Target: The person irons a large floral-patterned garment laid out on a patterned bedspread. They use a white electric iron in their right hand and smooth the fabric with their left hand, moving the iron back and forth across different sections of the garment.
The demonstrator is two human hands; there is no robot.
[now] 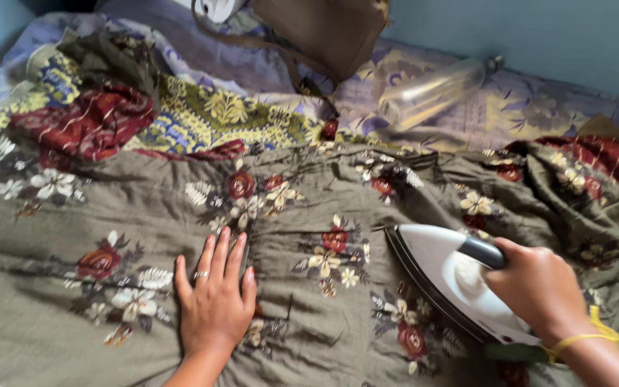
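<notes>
While the right hand (539, 287) holds the dark handle of a white iron (447, 278), its fingers are wrapped tight around that handle. The iron sits flat on the green cloth with flowers (309, 215), at the right side, and its pointed tip faces up and to the left. A yellow band (587, 335) goes around the right wrist.

The left hand (215, 301) lies flat on the same cloth, left of the iron and well apart from it. Its fingers are spread out and hold nothing. A ring (201, 274) is on one finger.

The cloth is spread over a bed (524, 107) with a pale purple sheet. More cloth, red, yellow and green, is bunched up at the top left (102, 115). A clear plastic bottle (435, 93) lies on its side on the sheet, far above the iron. A brown bag (320, 32) with a strap rests at the top, near the blue wall (539, 36).
</notes>
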